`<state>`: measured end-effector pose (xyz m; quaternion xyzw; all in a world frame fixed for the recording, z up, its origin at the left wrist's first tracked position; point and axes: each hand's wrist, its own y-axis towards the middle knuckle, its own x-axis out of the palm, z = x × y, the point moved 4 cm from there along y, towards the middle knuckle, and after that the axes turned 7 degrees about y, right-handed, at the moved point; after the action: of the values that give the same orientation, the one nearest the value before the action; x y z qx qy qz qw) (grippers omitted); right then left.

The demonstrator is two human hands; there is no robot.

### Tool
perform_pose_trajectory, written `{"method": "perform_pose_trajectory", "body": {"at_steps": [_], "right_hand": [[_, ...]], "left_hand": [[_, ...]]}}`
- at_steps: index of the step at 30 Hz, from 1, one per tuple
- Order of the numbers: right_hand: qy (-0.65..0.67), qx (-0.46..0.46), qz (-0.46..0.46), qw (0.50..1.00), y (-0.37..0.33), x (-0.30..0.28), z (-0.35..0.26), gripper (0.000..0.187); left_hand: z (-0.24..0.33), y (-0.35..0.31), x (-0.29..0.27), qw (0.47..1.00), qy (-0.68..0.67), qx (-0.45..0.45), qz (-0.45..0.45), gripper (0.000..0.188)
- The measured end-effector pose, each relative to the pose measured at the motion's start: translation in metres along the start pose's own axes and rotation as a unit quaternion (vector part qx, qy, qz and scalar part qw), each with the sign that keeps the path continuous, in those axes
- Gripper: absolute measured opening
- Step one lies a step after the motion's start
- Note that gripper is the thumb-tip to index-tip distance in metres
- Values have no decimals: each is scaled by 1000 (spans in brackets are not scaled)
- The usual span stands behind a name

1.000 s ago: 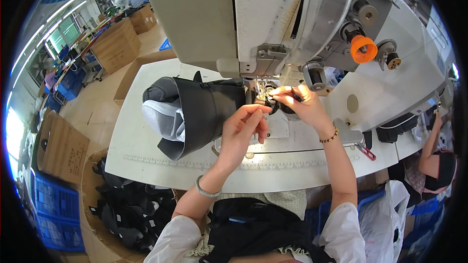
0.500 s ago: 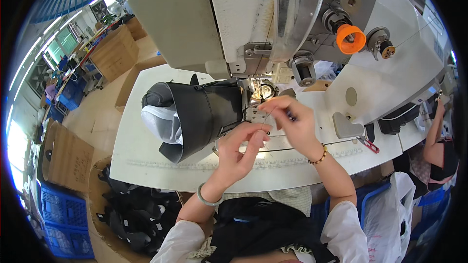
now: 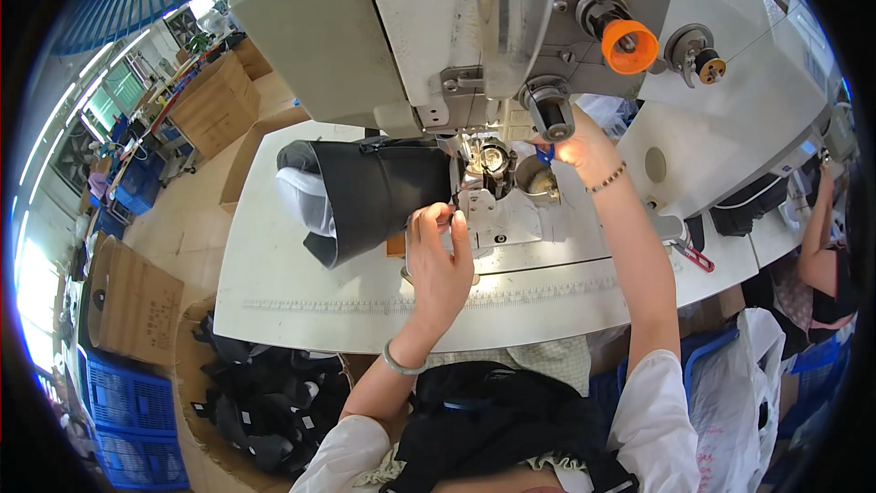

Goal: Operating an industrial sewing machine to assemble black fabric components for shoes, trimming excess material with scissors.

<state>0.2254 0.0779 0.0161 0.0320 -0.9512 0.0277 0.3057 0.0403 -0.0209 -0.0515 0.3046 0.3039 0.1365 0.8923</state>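
A black tubular leather-like piece [image 3: 388, 187] with white lining [image 3: 306, 196] lies on its side over the left part of the sewing machine's bed. My left hand [image 3: 441, 260] is at its right end, thumb and fingertips closed together beside the metal plate [image 3: 497, 210]; whatever they pinch is too small to make out. My right hand [image 3: 589, 151] reaches up right of the lit hook area [image 3: 493, 160], under a dark thread-tension post [image 3: 550, 110] that partly covers its fingers. A small blue thing [image 3: 545, 153] shows at those fingertips, its kind unclear.
The machine head [image 3: 319, 36] overhangs the white table [image 3: 274, 265], which has a ruler strip [image 3: 411, 304] along its front. A red-handled tool [image 3: 698, 257] lies at right. Below left stands a carton [image 3: 196, 356] of black pieces; blue crates [image 3: 132, 402] are beside it. Another person works far right.
My hands have separated; the thread stretched between them no longer shows. My right hand has moved up and away to the right of the hook area. My left hand has shifted up to the black piece's end.
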Motion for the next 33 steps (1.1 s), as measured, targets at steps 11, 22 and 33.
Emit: {"method": "perform_pose_trajectory", "body": {"at_steps": [11, 22, 33], "right_hand": [[38, 46, -38, 997, 32, 7, 12, 9], [56, 28, -3, 998, 19, 34, 9, 11], [42, -29, 28, 998, 11, 21, -2, 11]], "left_hand": [[45, 131, -109, 924, 279, 18, -259, 19], [27, 190, -92, 886, 163, 209, -381, 21], [39, 161, -28, 912, 48, 154, -378, 21]]}}
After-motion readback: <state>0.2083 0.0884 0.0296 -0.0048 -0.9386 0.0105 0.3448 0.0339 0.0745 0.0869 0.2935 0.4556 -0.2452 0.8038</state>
